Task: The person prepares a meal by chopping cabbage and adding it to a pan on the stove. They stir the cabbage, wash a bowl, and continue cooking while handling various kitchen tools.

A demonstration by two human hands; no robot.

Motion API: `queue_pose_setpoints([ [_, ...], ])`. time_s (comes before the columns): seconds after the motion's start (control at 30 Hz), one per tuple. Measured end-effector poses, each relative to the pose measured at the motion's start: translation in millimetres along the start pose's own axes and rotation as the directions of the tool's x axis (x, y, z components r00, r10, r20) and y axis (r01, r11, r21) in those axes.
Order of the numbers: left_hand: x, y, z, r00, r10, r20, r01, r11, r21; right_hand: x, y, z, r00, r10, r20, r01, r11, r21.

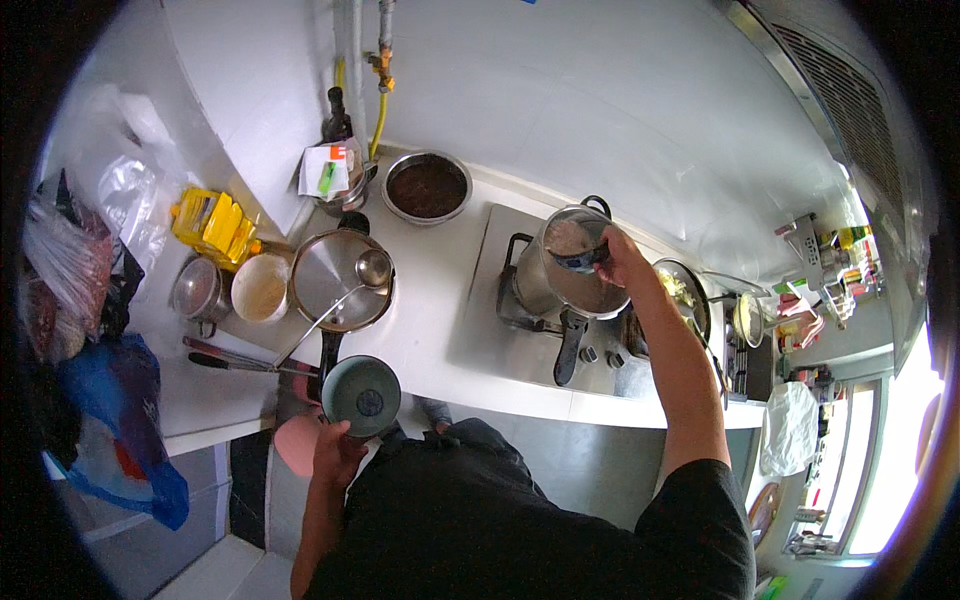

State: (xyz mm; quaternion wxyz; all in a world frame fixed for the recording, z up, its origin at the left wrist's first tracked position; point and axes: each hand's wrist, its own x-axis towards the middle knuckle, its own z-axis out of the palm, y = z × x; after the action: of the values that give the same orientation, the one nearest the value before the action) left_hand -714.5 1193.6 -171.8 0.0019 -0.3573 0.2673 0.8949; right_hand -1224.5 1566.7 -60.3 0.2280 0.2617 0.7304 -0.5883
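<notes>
My left hand [336, 456] holds a grey-green bowl [351, 384] by its near rim, just off the counter edge. The bowl has a dark round mark at its bottom, and its inside shows no food. My right hand [621, 259] grips a small blue-patterned bowl [576, 262] at the mouth of a tall steel pressure cooker pot [534, 281]. Brownish contents show in the small bowl and the pot; whether the bowl touches the pot's contents cannot be told. The pot stands on the gas hob [480, 319], its long black handle [571, 349] towards me.
A steel ladle [373, 268] rests in an upturned pressure cooker lid [322, 262]. Nearby are a white tub [260, 289], yellow oil bottles [217, 225] and a steel basin of dark contents [427, 187]. A pan [694, 292] stands right of the pot, behind my forearm.
</notes>
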Motion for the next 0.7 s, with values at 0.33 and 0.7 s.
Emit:
queue_pose_setpoints([
  [0.33, -8.3, 1.7, 9.3, 1.000, 0.009, -0.008, -0.009, 1.000, -0.029, -24.4, -55.8, 22.6, 0.879, -0.472, 0.071, 0.239, 0.308, -0.921],
  [0.7, 2.9, 2.0, 29.5, 0.997, 0.071, 0.009, -0.072, 0.997, 0.015, -102.6, -50.0, 70.0, 0.781, -0.542, 0.309, 0.077, -0.407, -0.910],
])
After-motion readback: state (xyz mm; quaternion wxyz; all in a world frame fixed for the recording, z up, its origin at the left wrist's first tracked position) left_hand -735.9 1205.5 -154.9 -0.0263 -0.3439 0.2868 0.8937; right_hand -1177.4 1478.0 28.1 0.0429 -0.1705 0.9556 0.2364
